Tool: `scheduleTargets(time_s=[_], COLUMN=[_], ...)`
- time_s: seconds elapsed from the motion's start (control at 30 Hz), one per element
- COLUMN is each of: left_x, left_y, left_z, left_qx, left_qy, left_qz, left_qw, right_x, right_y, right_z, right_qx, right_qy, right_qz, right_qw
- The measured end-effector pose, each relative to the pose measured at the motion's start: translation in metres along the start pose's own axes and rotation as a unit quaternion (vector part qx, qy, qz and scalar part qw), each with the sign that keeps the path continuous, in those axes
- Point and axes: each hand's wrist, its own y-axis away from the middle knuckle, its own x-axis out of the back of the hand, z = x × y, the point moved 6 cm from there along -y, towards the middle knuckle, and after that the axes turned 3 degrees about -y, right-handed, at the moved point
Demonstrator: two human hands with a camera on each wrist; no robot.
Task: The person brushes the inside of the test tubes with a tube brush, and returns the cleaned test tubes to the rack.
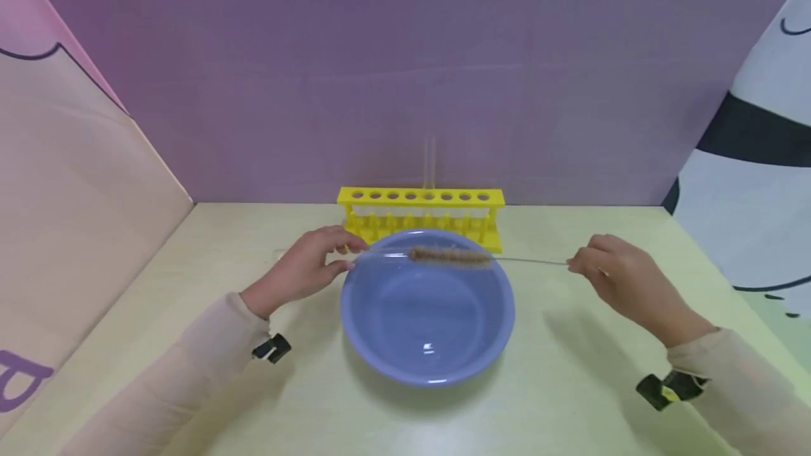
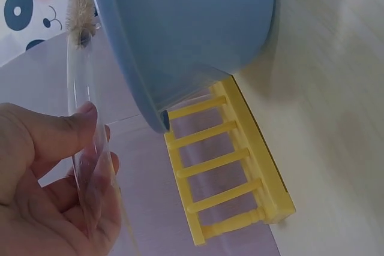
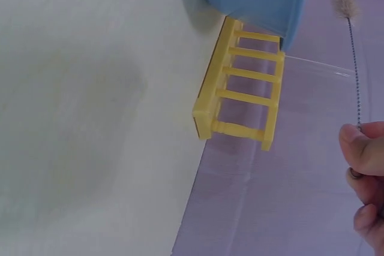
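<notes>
My left hand (image 1: 310, 264) grips a clear glass test tube (image 2: 81, 82) between thumb and fingers, its mouth pointing right. With my right hand (image 1: 617, 280) I pinch the thin twisted-wire handle (image 3: 355, 70) of a test tube brush. The brush's tan bristle head (image 1: 450, 257) lies level over the far part of a blue basin (image 1: 427, 376), its tip right at the tube's mouth. Tube and brush form one nearly straight line between my hands.
Behind the basin stands a yellow test tube rack (image 1: 421, 195) with a row of holes and pegs. One clear tube (image 1: 430, 160) rises upright from it. All rest on a pale wooden table (image 1: 570, 400), with a purple backdrop (image 1: 412, 76) behind.
</notes>
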Motion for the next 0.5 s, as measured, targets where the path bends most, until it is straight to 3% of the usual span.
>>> scheduleTargets(time_s=[0.17,0.5], left_x=[-0.003,-0.004], left_y=[0.001,0.003], left_z=[-0.001,0.003], left_qx=[-0.002,-0.037], left_qy=[-0.003,-0.027], left_qz=[0.013,0.040], left_qw=[0.9999,0.9982], right_x=[-0.001,-0.006], right_y=[-0.004,-0.011], right_z=[0.003,0.012], right_qx=[-0.016,-0.059], right_qy=[-0.013,-0.040], right_qz=[-0.033,-0.092], right_qw=[0.999,0.993])
